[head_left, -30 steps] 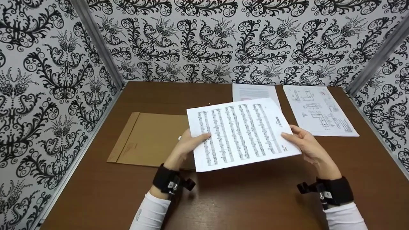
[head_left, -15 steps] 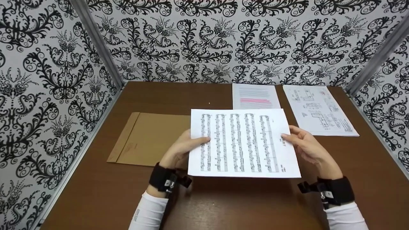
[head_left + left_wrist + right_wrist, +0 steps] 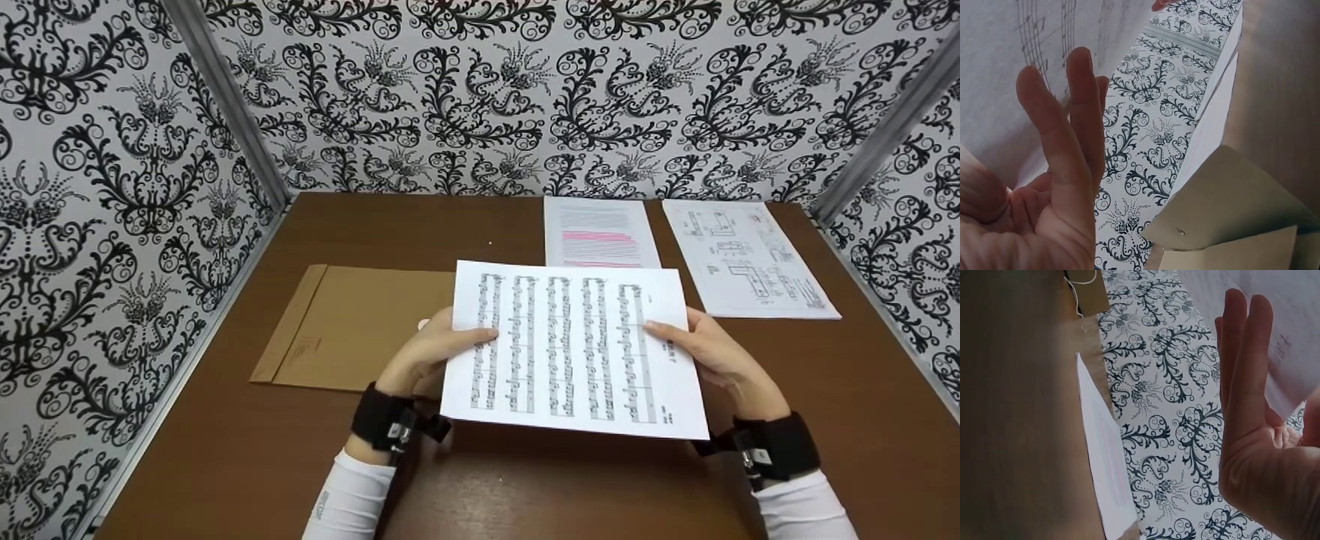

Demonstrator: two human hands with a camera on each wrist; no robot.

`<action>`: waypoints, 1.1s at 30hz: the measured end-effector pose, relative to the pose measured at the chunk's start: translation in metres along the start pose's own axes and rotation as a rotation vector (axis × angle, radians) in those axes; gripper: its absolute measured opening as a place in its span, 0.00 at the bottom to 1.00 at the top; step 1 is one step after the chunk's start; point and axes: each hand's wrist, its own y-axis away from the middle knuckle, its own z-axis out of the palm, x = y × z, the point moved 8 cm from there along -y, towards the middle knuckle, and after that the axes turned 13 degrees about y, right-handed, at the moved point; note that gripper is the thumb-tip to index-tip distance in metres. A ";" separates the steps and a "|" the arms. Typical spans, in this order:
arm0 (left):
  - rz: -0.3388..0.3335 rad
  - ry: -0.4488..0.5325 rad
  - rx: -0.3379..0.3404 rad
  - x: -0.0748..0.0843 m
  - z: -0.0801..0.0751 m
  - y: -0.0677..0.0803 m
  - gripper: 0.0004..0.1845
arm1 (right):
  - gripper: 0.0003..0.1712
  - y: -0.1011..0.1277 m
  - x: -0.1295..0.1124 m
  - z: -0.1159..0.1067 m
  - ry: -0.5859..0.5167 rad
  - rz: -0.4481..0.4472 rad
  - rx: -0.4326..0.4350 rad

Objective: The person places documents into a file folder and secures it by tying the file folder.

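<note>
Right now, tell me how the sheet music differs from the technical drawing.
The sheet music is held above the table by the left hand and right hand; the technical drawing lies on it, untouched. The sheet music bears lines of notes, the technical drawing outlined shapes. Both are white with dark print.

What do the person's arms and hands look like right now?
The left hand and right hand are ungloved. Both wrists wear black bands, the left band and right band, each with a small pale tag and metallic fittings. Both sleeves are white; the left sleeve carries small dark lettering.
</note>
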 end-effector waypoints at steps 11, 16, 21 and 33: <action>0.018 -0.034 0.013 0.000 -0.001 -0.001 0.17 | 0.15 -0.002 0.004 0.007 -0.044 -0.017 -0.066; 0.005 -0.059 0.033 -0.001 -0.003 -0.002 0.17 | 0.17 -0.004 0.004 0.010 -0.090 -0.036 -0.088; -0.009 -0.069 0.051 -0.002 -0.004 -0.001 0.17 | 0.17 -0.005 0.004 0.014 -0.076 -0.045 -0.110; 0.008 -0.094 0.040 -0.001 -0.005 -0.001 0.17 | 0.17 -0.006 0.013 0.016 0.001 -0.021 -0.151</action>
